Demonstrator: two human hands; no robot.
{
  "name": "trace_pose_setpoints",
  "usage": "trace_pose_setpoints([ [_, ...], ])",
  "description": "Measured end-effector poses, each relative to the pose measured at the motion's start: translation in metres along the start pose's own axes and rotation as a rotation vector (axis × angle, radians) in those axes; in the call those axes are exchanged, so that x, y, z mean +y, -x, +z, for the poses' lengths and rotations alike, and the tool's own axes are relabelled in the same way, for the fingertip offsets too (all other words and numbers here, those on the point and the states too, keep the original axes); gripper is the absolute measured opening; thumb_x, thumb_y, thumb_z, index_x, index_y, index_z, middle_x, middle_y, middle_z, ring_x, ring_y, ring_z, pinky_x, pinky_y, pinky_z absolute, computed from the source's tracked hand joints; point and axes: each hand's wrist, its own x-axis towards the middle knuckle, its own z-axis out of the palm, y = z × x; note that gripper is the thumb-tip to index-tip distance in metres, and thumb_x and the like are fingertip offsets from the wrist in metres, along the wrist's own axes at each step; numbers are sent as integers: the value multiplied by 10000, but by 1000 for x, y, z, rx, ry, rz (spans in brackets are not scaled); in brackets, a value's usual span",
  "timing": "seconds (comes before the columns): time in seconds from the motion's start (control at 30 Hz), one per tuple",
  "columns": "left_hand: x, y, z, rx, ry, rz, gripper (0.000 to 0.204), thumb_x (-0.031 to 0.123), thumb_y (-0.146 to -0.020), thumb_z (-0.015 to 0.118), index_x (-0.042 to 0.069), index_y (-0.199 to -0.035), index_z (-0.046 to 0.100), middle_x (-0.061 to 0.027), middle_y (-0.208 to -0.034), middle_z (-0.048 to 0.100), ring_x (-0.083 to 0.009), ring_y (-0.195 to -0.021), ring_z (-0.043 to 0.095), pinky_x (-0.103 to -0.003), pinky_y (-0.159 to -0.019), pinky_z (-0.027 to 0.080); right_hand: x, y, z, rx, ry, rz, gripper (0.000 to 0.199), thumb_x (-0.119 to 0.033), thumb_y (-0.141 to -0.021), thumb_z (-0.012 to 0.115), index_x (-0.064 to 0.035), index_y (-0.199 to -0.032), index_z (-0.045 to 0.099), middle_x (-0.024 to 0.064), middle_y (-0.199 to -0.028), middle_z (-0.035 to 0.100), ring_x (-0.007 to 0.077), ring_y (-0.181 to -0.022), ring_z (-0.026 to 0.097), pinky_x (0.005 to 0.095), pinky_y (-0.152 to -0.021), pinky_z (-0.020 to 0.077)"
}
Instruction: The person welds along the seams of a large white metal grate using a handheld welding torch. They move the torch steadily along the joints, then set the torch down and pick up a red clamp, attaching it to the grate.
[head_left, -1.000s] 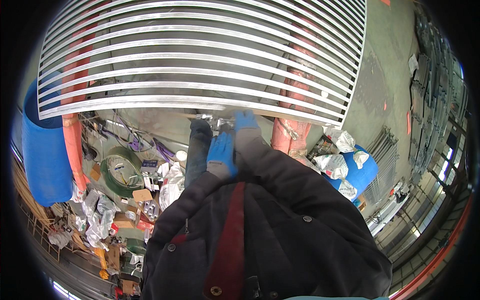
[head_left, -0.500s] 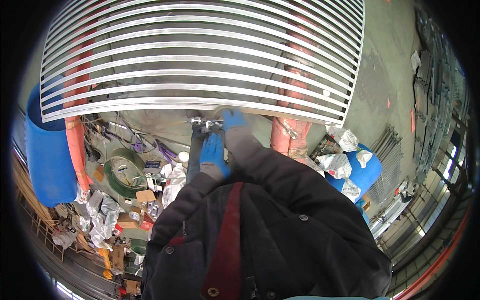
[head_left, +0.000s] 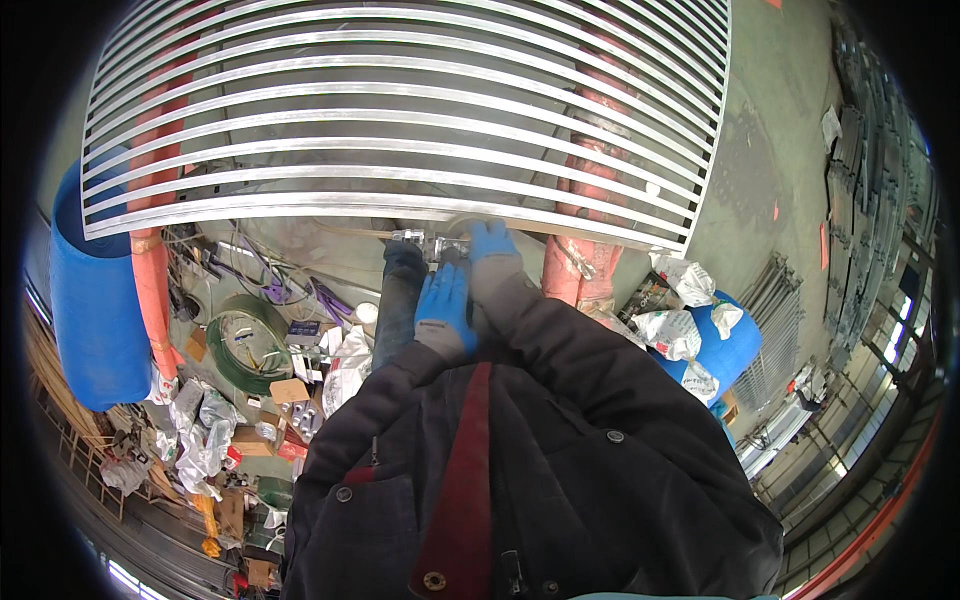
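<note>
My two hands, in blue-and-grey gloves, are together at the near edge of a slatted silver metal panel (head_left: 400,172). A small silver metal tool (head_left: 408,237) is held against that edge; its exact kind is hard to make out. My left hand (head_left: 446,305) is closed over the tool's near, darker part, with the fingers pointing away from me. Farther forward and to the right, my right hand (head_left: 493,246) is closed at the tool's right end, its fingertips close to the panel's edge. The gloves hide most of the grip.
Red-wrapped supports (head_left: 580,268) hold up the panel. A blue barrel (head_left: 95,300) stands at left. Green coiled hose (head_left: 218,345), boxes and plastic bags (head_left: 205,430) litter the floor at lower left. White sacks (head_left: 668,332) lie at right, with stacked metal bars (head_left: 855,190) beyond.
Both hands and the silver tool have shifted a little to the right along the panel's near edge. More of my dark trouser leg shows on the left of the hands.
</note>
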Motion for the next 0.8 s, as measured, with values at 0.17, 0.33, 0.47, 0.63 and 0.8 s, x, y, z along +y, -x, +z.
trace_pose_setpoints([
  [0.17,-4,3,-3,21,14,-6,779,259,-892,584,-101,-1536,333,-373,-1521,400,-481,-1454,374,-558,-1239,223,-6,-2,5,12,5,-51,425,-176,-829,716,-144,-1231,583,202,-1203,536,406,-1131,582,488,-933,517],
  [0.33,-10,4,-7,8,11,-28,788,263,-887,592,-100,-1536,332,-377,-1519,400,-484,-1450,379,-566,-1239,222,-14,-5,5,2,38,-69,419,-188,-826,718,-132,-1221,587,205,-1194,538,408,-1123,582,489,-932,515],
  [0.47,-16,6,-8,43,14,-26,785,277,-889,598,-106,-1525,344,-381,-1512,407,-493,-1444,384,-576,-1237,223,-22,-9,8,-4,7,-49,404,-229,-816,738,-128,-1182,601,206,-1174,549,417,-1090,592,510,-936,507],
  [0.63,-24,8,-10,81,1,-19,782,295,-895,606,-119,-1509,356,-377,-1506,419,-493,-1433,399,-582,-1231,234,-27,-13,12,10,27,-109,400,-231,-809,734,-120,-1172,608,206,-1155,563,403,-1068,598,505,-917,503],
  [0.8,-28,11,-17,56,1,-69,775,299,-905,600,-120,-1510,356,-373,-1514,412,-486,-1440,394,-582,-1230,232,-34,-17,18,15,36,-128,394,-231,-812,722,-116,-1169,603,200,-1156,563,399,-1075,595,491,-923,494],
])
